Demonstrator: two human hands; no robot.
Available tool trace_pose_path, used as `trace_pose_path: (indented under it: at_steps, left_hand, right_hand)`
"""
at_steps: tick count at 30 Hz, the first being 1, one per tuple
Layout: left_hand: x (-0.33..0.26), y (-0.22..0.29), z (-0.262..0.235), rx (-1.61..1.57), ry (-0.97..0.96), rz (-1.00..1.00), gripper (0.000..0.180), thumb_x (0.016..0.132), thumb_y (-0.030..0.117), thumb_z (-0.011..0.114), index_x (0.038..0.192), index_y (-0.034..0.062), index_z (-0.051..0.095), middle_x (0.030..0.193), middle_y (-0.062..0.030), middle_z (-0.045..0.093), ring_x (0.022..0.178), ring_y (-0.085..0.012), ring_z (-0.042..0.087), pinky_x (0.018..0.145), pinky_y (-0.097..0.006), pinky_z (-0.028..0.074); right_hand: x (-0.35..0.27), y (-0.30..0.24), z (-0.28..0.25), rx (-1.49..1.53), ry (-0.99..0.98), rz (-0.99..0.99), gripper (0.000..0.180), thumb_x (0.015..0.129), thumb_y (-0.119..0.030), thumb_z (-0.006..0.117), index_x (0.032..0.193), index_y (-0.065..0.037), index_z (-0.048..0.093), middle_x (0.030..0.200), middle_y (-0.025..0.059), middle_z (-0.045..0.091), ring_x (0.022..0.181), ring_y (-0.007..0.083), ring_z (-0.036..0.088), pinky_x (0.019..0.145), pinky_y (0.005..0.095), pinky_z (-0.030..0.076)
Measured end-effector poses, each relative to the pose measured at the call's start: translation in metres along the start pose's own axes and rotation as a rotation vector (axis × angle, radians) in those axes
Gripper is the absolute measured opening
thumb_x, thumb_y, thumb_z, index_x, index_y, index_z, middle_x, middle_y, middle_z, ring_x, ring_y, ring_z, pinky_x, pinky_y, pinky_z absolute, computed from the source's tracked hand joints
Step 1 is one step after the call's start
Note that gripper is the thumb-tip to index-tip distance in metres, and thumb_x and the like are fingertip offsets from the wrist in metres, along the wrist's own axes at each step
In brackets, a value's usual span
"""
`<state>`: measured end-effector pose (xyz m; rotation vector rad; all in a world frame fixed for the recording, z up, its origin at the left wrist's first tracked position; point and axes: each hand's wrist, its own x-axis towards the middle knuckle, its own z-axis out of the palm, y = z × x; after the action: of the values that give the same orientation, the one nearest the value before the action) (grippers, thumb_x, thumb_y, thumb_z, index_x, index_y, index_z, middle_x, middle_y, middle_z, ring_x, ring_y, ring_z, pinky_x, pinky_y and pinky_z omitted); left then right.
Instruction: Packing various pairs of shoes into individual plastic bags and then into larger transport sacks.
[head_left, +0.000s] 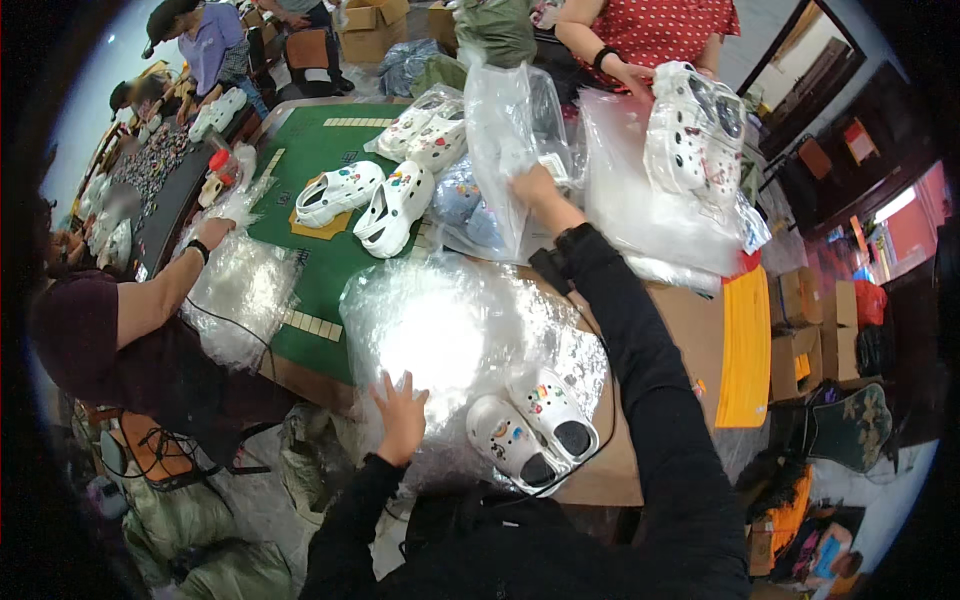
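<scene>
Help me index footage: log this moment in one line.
left hand: spread over clear plastic | right hand: at clear bag | nearest clogs: side by side

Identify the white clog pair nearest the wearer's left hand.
The clog pair at the near edge of the table, right of the left hand; all others are farther off.

Head-worn left fisheye, facing down and forward, from close above the near edge of the table (690, 325), reaching past its far edge
</scene>
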<state>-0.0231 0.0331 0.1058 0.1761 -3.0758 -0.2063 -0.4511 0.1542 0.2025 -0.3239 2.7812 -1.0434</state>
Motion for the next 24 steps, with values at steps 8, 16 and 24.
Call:
trace_pose_path:
  at_steps: [8, 16, 24]
  left_hand:
    - [-0.038, -0.013, -0.013, -0.092, 0.066, -0.140, 0.031, 0.068, 0.002, 0.054, 0.093, 0.0135, 0.067, 0.122, -0.0191, 0.048, 0.119, -0.0441, 0.034, 0.098, -0.064, 0.016]
    - [-0.068, -0.038, -0.008, -0.138, 0.151, -0.225, 0.036, 0.069, 0.001, 0.055, 0.100, 0.0168, 0.066, 0.129, -0.0172, 0.041, 0.117, -0.0410, 0.036, 0.094, -0.053, 0.028]
    - [-0.075, -0.042, -0.016, -0.115, 0.181, -0.223, 0.038, 0.068, -0.002, 0.056, 0.101, 0.0148, 0.066, 0.130, -0.0187, 0.040, 0.109, -0.0386, 0.042, 0.089, -0.043, 0.036]
  right_hand:
    - [0.039, 0.081, 0.041, -0.341, 0.373, 0.351, 0.031, 0.082, -0.016, 0.049, 0.107, 0.002, 0.052, 0.105, 0.0195, 0.059, 0.097, 0.0342, 0.058, 0.077, 0.0456, 0.047]
    - [0.046, 0.075, 0.055, -1.146, 0.358, 0.277, 0.041, 0.087, -0.017, 0.041, 0.126, -0.006, 0.041, 0.123, 0.0122, 0.048, 0.109, 0.0240, 0.046, 0.076, 0.0344, 0.042]
    - [-0.002, 0.060, 0.081, -1.016, 0.516, -0.630, 0.049, 0.087, -0.015, 0.040, 0.136, -0.019, 0.034, 0.139, 0.0127, 0.031, 0.128, 0.0325, 0.026, 0.102, 0.0530, 0.023]
